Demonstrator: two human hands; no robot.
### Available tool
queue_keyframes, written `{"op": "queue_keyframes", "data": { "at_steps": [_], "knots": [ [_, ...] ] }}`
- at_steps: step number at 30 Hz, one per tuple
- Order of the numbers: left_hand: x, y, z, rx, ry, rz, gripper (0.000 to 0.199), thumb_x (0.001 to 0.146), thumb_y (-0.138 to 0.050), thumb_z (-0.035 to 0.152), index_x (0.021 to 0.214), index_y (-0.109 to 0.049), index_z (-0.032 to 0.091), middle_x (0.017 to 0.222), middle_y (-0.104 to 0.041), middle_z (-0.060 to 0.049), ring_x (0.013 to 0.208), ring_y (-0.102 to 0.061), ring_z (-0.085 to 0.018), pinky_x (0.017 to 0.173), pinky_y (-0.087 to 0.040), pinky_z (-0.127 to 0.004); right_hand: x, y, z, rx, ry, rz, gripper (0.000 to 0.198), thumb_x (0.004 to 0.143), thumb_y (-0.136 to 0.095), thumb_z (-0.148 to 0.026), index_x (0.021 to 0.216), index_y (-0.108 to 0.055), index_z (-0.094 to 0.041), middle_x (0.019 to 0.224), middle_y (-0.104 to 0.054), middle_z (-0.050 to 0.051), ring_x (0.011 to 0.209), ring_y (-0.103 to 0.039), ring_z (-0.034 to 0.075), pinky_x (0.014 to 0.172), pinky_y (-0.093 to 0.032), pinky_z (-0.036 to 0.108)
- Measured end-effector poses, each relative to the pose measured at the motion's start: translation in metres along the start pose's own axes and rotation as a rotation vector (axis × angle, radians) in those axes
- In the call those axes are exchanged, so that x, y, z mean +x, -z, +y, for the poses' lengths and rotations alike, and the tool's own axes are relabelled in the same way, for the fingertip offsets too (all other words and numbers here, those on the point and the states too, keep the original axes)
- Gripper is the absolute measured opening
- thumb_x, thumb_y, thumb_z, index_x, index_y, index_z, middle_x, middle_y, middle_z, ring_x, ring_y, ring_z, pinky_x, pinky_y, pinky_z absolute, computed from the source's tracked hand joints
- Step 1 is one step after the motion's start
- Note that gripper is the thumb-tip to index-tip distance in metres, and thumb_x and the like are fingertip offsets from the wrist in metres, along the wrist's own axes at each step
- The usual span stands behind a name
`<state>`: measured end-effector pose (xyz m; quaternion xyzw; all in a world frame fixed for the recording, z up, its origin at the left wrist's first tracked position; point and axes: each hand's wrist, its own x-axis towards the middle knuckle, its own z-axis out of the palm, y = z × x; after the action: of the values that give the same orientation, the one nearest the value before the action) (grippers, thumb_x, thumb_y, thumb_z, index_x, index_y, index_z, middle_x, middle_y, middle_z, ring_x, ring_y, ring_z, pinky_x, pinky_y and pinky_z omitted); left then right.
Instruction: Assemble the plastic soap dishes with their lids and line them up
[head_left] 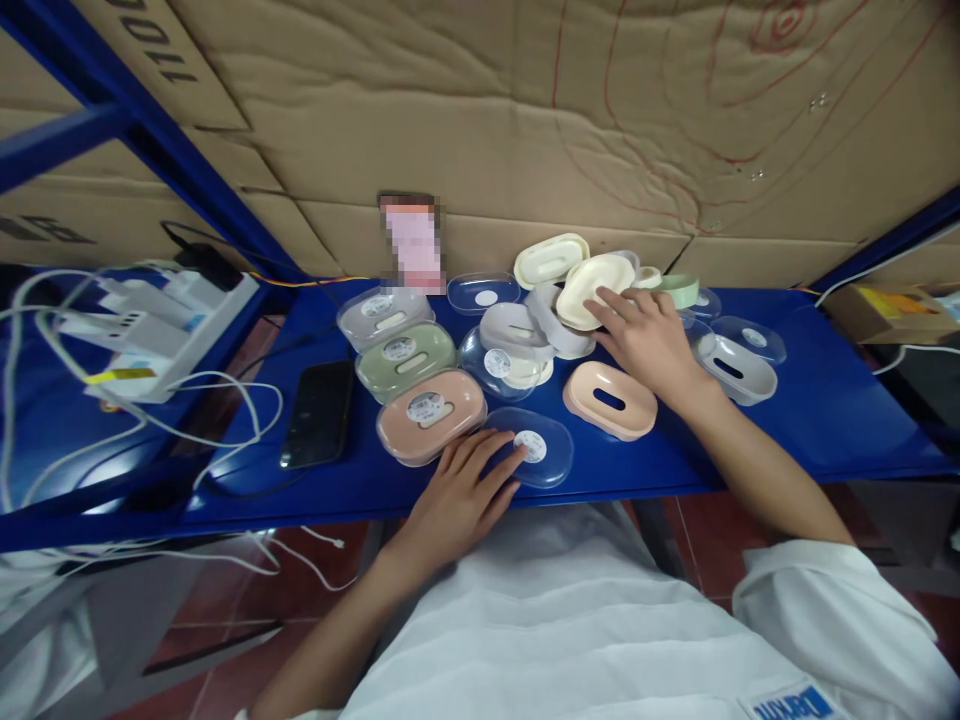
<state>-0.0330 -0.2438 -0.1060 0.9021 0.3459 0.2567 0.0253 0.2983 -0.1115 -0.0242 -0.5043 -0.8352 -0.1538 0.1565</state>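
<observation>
My right hand (649, 335) grips the lower right edge of a cream oval soap dish (592, 285), which lies tilted over a pale grey base (556, 325). With its fingers apart, my left hand (472, 485) rests on the table's front edge, its fingertips at a clear lid (553, 462) with a round white sticker. Just beyond them is a pink soap box (442, 425) under a clear lid. A green lidded box (409, 365) and a grey lidded box (379, 322) stand behind it. A peach base (609, 400) sits below my right hand.
A black phone (319, 412) lies left of the boxes. Another phone with a lit screen (415, 245) leans on the cardboard (480, 120). White cables and a power strip (165, 340) occupy the left. A grey slotted base (739, 372) and clear lid (750, 340) are at right.
</observation>
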Motion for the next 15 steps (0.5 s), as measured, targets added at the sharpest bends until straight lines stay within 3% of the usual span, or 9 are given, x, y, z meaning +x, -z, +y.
{"op": "queue_keyframes", "data": {
  "at_steps": [3,6,8,11,15],
  "knots": [
    [0.0,0.0,0.0,0.007,-0.006,0.015,0.041,0.106,-0.064,0.023,0.146,-0.063,0.018,0.145,-0.066,-0.015,0.135,-0.06,-0.033,0.116,-0.049,-0.051,0.014,0.002,0.011,0.116,-0.022,-0.007,0.026,0.105,-0.062,-0.027,0.125,-0.077,-0.022,0.13,-0.079,0.013,0.12,-0.067,0.04,0.105,-0.049,0.062],
    [-0.001,0.0,0.001,0.01,-0.012,0.037,0.039,0.106,-0.067,0.026,0.144,-0.064,0.019,0.14,-0.069,-0.014,0.129,-0.063,-0.032,0.111,-0.05,-0.049,-0.002,0.02,0.006,0.322,-0.066,0.09,0.027,0.106,-0.064,-0.035,0.128,-0.077,-0.026,0.133,-0.077,0.01,0.124,-0.069,0.036,0.111,-0.051,0.057],
    [-0.002,0.001,0.003,0.03,-0.013,0.061,0.039,0.105,-0.07,0.03,0.142,-0.065,0.018,0.134,-0.072,-0.014,0.122,-0.065,-0.031,0.106,-0.052,-0.047,-0.032,0.041,-0.006,0.468,-0.042,0.097,0.029,0.106,-0.066,-0.034,0.133,-0.075,-0.031,0.139,-0.075,0.007,0.129,-0.069,0.033,0.116,-0.052,0.052],
    [-0.004,0.002,0.008,0.061,-0.022,0.086,0.037,0.104,-0.072,0.032,0.137,-0.067,0.016,0.125,-0.075,-0.013,0.114,-0.068,-0.029,0.099,-0.053,-0.043,-0.096,0.067,-0.026,0.667,0.027,-0.017,0.033,0.103,-0.07,-0.026,0.134,-0.074,-0.036,0.131,-0.078,0.005,0.123,-0.073,0.028,0.109,-0.058,0.045],
    [-0.005,0.003,0.014,0.084,0.004,0.085,0.035,0.105,-0.07,0.03,0.138,-0.067,0.019,0.127,-0.075,-0.014,0.115,-0.069,-0.029,0.1,-0.052,-0.043,-0.174,0.072,-0.041,0.993,-0.042,-0.169,0.029,0.102,-0.071,-0.025,0.13,-0.074,-0.032,0.12,-0.079,0.008,0.111,-0.077,0.024,0.094,-0.064,0.036]
  ]
}}
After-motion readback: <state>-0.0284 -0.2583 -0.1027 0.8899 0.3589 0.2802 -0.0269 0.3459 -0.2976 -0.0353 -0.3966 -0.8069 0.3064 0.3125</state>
